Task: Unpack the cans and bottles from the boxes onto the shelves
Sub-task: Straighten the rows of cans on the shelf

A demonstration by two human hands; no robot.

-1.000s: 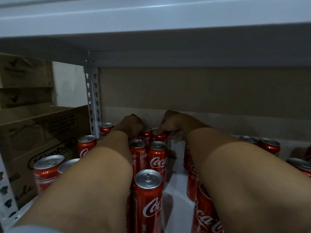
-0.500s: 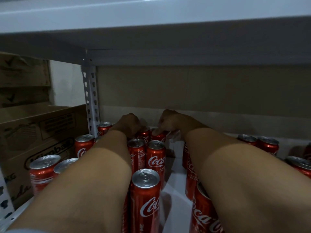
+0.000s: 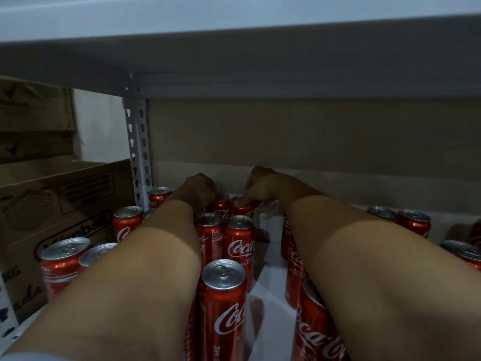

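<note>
Several red Coca-Cola cans stand in rows on the white shelf (image 3: 270, 285). Both my arms reach deep to its back. My left hand (image 3: 199, 190) is curled over the top of a back-row can (image 3: 221, 205). My right hand (image 3: 263, 183) pinches the top of the neighbouring back-row can (image 3: 242, 208) with its fingertips. Two more cans (image 3: 210, 235) (image 3: 239, 241) stand just in front of these, and a near can (image 3: 222, 308) stands between my forearms. Further cans on the right are partly hidden under my right forearm.
The shelf board above (image 3: 234, 22) hangs low over my hands. A perforated white upright (image 3: 138, 152) stands at the back left, with cardboard boxes (image 3: 59, 204) beyond it. More cans stand at the left (image 3: 62, 264) and right (image 3: 413, 222). A brown cardboard back panel (image 3: 312, 139) closes the rear.
The view has drifted a little to the left. Both hands stay on the back-row cans almost without moving.
</note>
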